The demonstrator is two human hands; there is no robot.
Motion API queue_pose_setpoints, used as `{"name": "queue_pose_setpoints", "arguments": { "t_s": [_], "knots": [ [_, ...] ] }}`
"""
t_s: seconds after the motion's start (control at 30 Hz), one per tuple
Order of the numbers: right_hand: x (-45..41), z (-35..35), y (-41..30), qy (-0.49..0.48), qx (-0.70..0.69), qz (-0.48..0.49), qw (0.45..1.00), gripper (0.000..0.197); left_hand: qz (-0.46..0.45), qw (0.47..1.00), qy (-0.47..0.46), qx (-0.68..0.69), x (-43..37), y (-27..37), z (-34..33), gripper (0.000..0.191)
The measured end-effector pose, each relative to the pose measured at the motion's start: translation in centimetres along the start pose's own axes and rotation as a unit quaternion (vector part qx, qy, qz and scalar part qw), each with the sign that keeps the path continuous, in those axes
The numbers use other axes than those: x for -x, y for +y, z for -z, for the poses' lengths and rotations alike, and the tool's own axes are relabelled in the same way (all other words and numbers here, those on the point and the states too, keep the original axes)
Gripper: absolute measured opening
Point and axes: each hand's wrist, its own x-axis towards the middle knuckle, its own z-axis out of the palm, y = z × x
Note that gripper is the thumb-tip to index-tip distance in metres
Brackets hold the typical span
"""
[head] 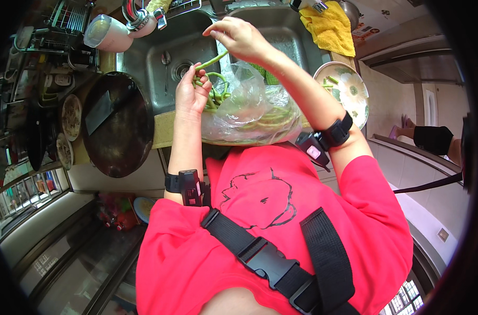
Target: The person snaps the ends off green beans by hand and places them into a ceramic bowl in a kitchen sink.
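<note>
My left hand is closed around a green long bean above the front of the sink. More beans hang looped just below its fingers. The bean's far end reaches the underside of my right hand, whose thumb and index finger point left over the sink divider. Whether that hand grips the bean is hidden. A clear plastic bag full of long beans lies at the counter's front edge against my body. Short bean pieces rest on a flower-patterned plate to the right.
A steel double sink holds a spoon near its left drain. A ribbed green vegetable shows behind the bag. On the left, a cleaver lies on a dark round board or pan. A yellow cloth hangs at the right corner.
</note>
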Motion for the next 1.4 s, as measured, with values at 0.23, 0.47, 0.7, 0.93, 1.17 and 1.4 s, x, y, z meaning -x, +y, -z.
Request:
{"name": "queue_pose_setpoints", "arguments": {
  "t_s": [0.23, 0.47, 0.7, 0.93, 1.17, 1.4],
  "knots": [
    [0.6, 0.0, 1.3, -0.378, -0.138, -0.184, 0.897, 0.034, -0.061, 0.994, -0.034, -0.08, 0.9, 0.2, -1.7, 0.015],
    [1.7, -2.1, 1.9, -0.283, -0.314, -0.306, 0.853, 0.027, -0.216, 0.97, 0.025, -0.107, 0.4, -0.5, -1.7, 0.008],
    [2.1, -0.9, 3.2, -0.169, -0.395, -0.382, 0.818, 0.023, -0.165, 0.985, 0.029, -0.05, 0.3, 2.0, -1.1, 0.007],
    [2.5, 1.0, 2.7, -0.216, -0.387, -0.269, 0.855, 0.029, -0.02, 0.968, -0.074, -0.239, -0.1, -1.1, -5.8, 0.015],
    [11.2, 12.8, 6.2, -0.213, -0.248, -0.262, 0.908, 0.032, 0.156, 0.796, -0.293, -0.505, 1.5, -6.8, -12.4, 0.028],
    [18.4, 14.9, 10.2, -0.165, 0.073, -0.386, 0.905, 0.026, 0.135, 0.636, -0.375, -0.661, 0.5, -14.7, -13.5, 0.03]
  ]
}}
